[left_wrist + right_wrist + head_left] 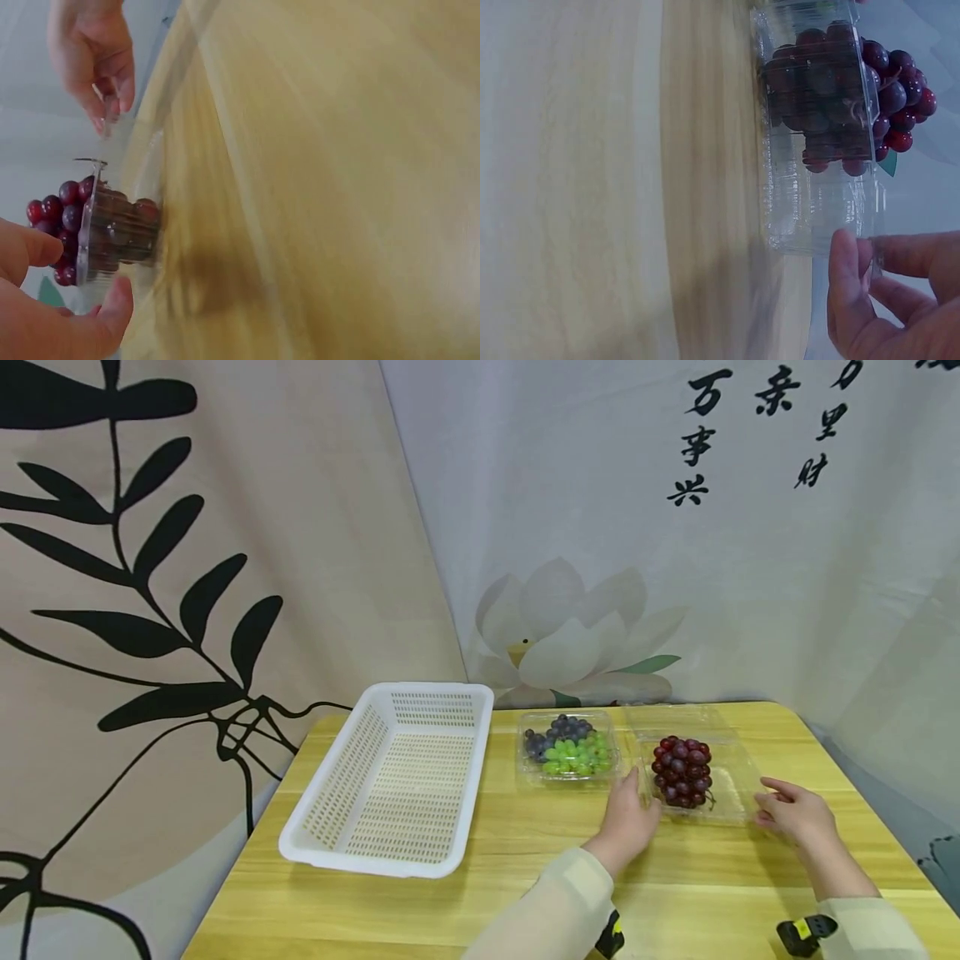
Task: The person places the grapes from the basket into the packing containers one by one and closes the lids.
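Observation:
A clear plastic fruit box (729, 785) stands with its lid (675, 718) folded back at the far side. Inside, toward its left, lies a bunch of dark red grapes (681, 772), heaped above the rim in both wrist views. My left hand (628, 820) holds the box's left side, thumb and finger (45, 247) on either side of the rim. My right hand (801, 814) pinches the box's right rim, with thumb and fingertips (845, 251) together at the corner.
Left of the fruit box is another clear box (528, 770) with black grapes (566, 727) and green grapes (576, 755). A white perforated plastic basket (300, 839) stands further left on the wooden table (360, 910). A printed curtain (360, 527) hangs behind the table.

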`<state>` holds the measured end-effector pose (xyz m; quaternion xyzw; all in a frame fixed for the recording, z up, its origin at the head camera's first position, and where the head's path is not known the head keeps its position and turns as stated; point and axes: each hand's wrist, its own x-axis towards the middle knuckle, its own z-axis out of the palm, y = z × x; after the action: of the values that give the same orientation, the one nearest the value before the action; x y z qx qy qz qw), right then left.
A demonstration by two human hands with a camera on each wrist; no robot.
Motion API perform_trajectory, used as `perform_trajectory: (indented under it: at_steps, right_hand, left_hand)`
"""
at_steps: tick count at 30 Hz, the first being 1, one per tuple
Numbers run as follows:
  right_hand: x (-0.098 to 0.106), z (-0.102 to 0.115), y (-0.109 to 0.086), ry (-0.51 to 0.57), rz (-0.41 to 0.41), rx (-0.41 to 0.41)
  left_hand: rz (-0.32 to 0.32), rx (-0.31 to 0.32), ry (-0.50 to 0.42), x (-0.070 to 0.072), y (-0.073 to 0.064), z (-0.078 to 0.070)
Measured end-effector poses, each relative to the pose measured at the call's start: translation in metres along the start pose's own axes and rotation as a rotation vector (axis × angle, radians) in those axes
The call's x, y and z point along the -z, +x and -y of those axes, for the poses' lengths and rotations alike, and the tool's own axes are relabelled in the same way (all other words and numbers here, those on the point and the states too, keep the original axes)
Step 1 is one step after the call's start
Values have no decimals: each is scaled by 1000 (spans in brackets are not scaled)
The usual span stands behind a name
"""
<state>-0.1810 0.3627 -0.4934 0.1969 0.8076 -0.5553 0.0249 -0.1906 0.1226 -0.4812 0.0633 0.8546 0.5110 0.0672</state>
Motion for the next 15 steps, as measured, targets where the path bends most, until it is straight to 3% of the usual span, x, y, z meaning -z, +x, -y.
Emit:
perform_trajectory:
  at_steps: [3,10,15]
  right_hand:
    - [1,4,-2,-25,12,7]
    - [3,9,-4,-63,27,18]
    - [1,7,-2,-90,6,24]
  left_hand:
    - [18,85,-124,-4,0,3]
    - [-23,91,-323,-13,6,12]
    - [-49,173,-527,-17,11,15]
